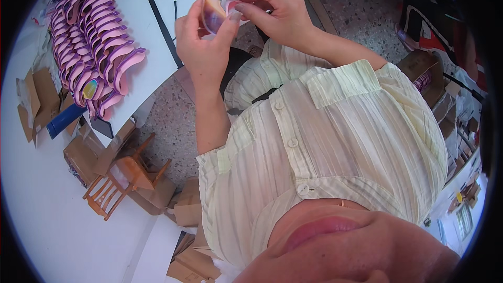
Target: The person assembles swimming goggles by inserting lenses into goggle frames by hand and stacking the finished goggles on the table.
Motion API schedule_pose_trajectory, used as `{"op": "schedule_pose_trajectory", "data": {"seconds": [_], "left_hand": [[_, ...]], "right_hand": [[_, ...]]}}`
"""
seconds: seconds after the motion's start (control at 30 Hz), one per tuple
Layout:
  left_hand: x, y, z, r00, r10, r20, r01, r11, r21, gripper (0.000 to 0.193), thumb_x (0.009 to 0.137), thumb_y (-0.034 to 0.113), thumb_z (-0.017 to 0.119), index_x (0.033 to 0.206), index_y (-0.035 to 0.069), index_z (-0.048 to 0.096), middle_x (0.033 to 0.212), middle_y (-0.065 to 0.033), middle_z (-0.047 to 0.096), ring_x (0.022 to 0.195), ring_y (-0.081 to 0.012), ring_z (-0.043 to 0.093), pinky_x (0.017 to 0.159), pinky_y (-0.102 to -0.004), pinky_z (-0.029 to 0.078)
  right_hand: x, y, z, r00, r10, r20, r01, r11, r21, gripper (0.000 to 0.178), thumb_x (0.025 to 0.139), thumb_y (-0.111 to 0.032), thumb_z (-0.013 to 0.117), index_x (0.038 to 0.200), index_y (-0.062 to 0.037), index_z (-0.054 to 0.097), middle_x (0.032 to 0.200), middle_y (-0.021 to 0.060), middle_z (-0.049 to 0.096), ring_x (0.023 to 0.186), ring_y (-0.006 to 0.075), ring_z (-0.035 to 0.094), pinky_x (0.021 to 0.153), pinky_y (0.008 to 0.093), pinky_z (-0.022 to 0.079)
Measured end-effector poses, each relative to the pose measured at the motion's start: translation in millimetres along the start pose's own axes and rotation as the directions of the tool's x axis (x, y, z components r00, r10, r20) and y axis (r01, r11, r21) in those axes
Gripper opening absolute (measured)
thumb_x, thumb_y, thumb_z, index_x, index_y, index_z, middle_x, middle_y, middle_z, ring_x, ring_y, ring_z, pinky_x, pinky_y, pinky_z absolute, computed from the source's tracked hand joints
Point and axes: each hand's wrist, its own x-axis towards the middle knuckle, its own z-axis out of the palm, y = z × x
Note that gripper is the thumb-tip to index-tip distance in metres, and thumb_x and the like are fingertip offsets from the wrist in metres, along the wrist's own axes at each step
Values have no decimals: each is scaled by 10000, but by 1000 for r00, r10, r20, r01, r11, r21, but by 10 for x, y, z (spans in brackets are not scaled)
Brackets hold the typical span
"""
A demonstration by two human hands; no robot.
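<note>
Near the top of the view, both my hands hold a shiny, see-through iridescent glasses lens (214, 14), with two rounded lobes joined at a narrower middle. My left hand (203, 39) is closed on its lower lobe, thumb and fingers pinching the edge. The fingers of my right hand (275, 13) pinch at the narrow middle, where a small pale pink part (231, 4) shows between the thumbs. Fingers hide part of that piece. The lens is held up above the table's near edge, tilted.
On the white table (141, 91), long rows of nested pink and purple curved pieces (89, 36) lie at the left. A black strap-like strip (161, 29) lies beside them. A dark blue cylinder (65, 120) is at the table's left edge. A wooden chair (128, 178) and cardboard boxes (191, 204) are below.
</note>
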Motion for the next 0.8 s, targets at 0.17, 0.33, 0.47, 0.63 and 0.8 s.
{"op": "schedule_pose_trajectory", "data": {"seconds": [0.17,0.33,0.47,0.63,0.8], "left_hand": [[71,-77,-14,925,379,-7,-331,818,470,626,706,282,911,1258,91,684,1016,-82,571,944,-246,578,795,-366,506],[95,-79,21,871,490,28,-402,680,614,625,682,265,904,1250,118,688,963,-67,529,937,-265,562,783,-390,505],[55,-53,75,897,442,20,-376,736,562,551,728,283,876,1228,124,709,964,-95,597,968,-282,573,860,-392,487],[78,-70,83,889,458,15,-381,720,580,550,723,283,874,1223,119,712,960,-102,590,957,-281,575,865,-387,484],[97,-67,117,903,429,-23,-347,760,549,543,727,270,866,1225,121,710,966,-103,589,955,-286,580,866,-398,487]], "right_hand": [[-43,179,31,992,-109,-58,98,981,-166,191,917,-230,743,1056,-99,741,850,45,739,664,207,693,599,274,543],[-17,161,12,961,-270,-57,227,893,-389,141,886,-147,781,1018,-104,755,905,24,726,651,125,678,591,267,546],[108,199,1,916,-400,-33,350,835,-424,145,831,-130,797,965,-124,742,873,26,694,660,182,668,566,292,533],[178,225,-28,853,-520,50,478,739,-475,175,798,-113,797,961,-121,733,874,32,689,698,207,672,563,304,531],[137,258,-58,909,-381,168,405,717,-568,216,886,-170,740,1085,-85,725,984,45,716,804,184,706,664,293,568]]}}
